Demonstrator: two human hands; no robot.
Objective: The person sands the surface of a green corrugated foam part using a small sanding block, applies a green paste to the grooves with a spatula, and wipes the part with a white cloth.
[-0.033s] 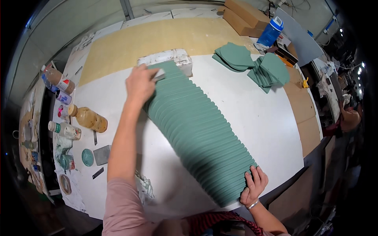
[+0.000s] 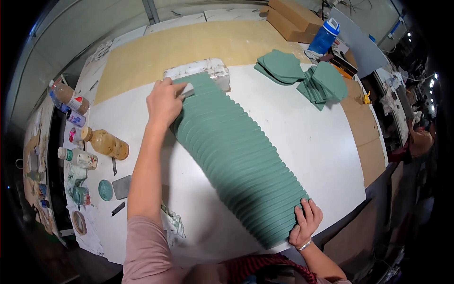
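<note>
Pinched small pale block in left hand at far end of fanned green sheets, laid across white desk; rested loosely unclenched right hand against near end.

You are looking over green sheets whose fanned edges are making lighter and darker stripes; the small block is showing pale grey. You are wearing a dusty-pink sleeve and red-and-black patterned cloth, while the table is gleaming white.
</note>
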